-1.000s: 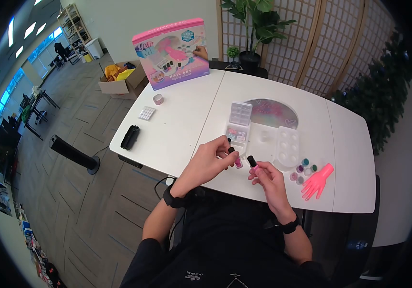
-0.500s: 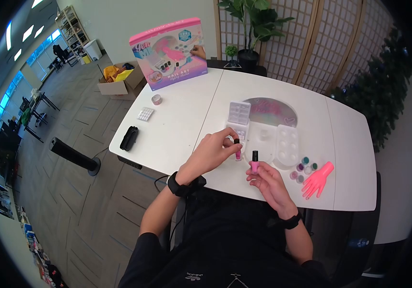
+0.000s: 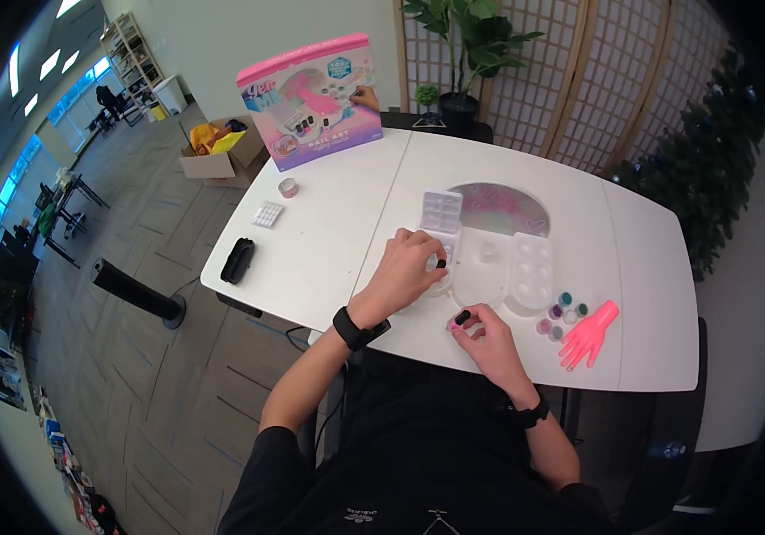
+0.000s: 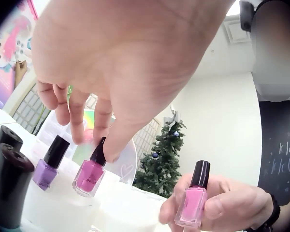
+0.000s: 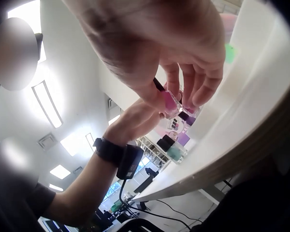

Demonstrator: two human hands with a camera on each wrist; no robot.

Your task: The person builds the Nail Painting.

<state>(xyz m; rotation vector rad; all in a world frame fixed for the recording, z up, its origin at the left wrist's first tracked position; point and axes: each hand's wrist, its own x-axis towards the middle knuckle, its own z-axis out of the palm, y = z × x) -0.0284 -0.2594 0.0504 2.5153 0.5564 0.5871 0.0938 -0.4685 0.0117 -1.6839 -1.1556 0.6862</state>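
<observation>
My left hand (image 3: pixel 405 267) pinches the black cap of a magenta nail polish bottle (image 4: pixel 89 176) between thumb and fingers, at the left part of the white tray (image 3: pixel 476 290). The bottle leans slightly in the left wrist view, with a purple nail polish bottle (image 4: pixel 46 173) beside it. More black caps (image 4: pixel 12 169) show at that view's left edge. Near the table's front edge, my right hand (image 3: pixel 494 348) holds a pink nail polish bottle (image 4: pixel 191 205) by its body, black cap on top. A teal nail polish bottle (image 5: pixel 174 153) stands beyond it in the right wrist view.
To the right are small glitter pots (image 3: pixel 566 299) and a pink model hand (image 3: pixel 590 336). The tray has a round-welled palette (image 3: pixel 532 267), a compartment box lid (image 3: pixel 442 211) and an arched panel (image 3: pixel 503 207). A product box (image 3: pixel 311 102) and black case (image 3: pixel 238 260) stand left.
My left hand has moved forward with the magenta bottle, to the tray's left part. My right hand has lowered a little, and the pink bottle has tilted from upright in the head view.
</observation>
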